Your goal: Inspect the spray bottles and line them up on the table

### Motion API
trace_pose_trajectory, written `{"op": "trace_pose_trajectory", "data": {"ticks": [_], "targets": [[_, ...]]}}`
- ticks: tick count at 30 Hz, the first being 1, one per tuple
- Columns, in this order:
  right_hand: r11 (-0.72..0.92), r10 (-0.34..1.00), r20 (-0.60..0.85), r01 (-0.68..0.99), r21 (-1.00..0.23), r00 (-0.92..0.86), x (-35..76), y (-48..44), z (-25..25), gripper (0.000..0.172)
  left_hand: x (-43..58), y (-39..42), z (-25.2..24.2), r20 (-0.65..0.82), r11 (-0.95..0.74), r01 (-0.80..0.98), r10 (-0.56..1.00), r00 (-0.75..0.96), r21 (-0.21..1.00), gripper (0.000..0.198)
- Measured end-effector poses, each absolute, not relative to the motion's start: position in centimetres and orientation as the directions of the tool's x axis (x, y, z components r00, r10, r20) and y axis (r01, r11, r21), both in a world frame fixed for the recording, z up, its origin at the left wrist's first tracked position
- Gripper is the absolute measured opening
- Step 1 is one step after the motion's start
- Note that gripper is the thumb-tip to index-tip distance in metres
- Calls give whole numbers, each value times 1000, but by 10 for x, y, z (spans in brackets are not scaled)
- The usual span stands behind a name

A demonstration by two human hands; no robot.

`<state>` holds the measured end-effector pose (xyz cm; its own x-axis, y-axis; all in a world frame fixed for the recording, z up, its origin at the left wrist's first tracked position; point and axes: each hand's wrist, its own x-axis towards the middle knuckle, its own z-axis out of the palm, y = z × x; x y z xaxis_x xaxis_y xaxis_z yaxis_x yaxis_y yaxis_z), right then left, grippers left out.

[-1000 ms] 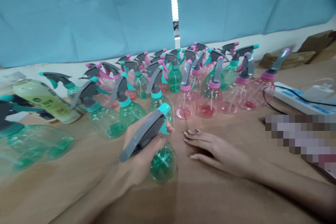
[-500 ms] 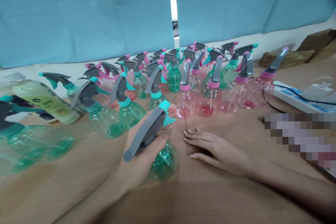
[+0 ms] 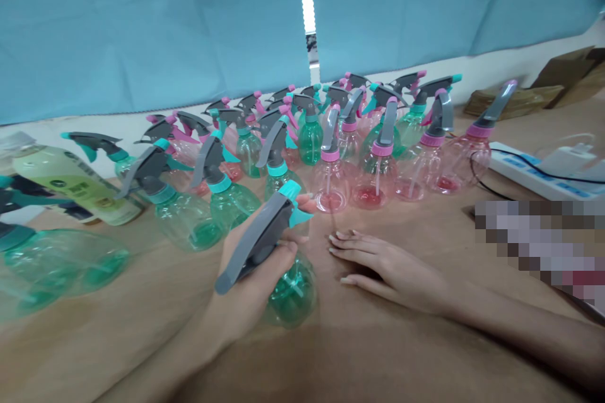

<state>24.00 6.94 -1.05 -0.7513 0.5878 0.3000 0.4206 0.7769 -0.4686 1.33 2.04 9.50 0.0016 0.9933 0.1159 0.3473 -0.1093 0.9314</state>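
Observation:
My left hand is wrapped round the neck of a clear green spray bottle with a grey trigger head and teal nozzle; its base rests on the wooden table. My right hand lies flat on the table just right of that bottle, fingers stretched out, holding nothing. Behind both hands stand several more spray bottles, green ones at the left and middle, pink ones at the right.
A yellow-green bottle with a label lies tilted at the far left, above green bottles lying on their sides. A white power strip with a black cable sits at the right. Brown packages rest by the blue curtain.
The bottle in my left hand has shifted only slightly. My right hand has stayed flat in the same place. The view has drifted a little.

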Motion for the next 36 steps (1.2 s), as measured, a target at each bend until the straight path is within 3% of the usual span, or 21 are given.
{"op": "trace_pose_trajectory", "data": {"ticks": [6,19,26,36], "targets": [[777,587,303,416,-472,-751,240,70,-11,52,13,22,93,182,-198,309,980,80,930,33],[785,579,280,431,-445,-766,241,70,-11,53,15,22,95,144,-124,367,989,-26,922,20],[786,581,282,436,-439,-764,240,70,-11,52,12,19,94,112,-91,364,993,-37,927,24],[788,578,276,437,-433,-768,240,70,-10,52,13,23,100,194,-218,345,975,104,913,36]]}}
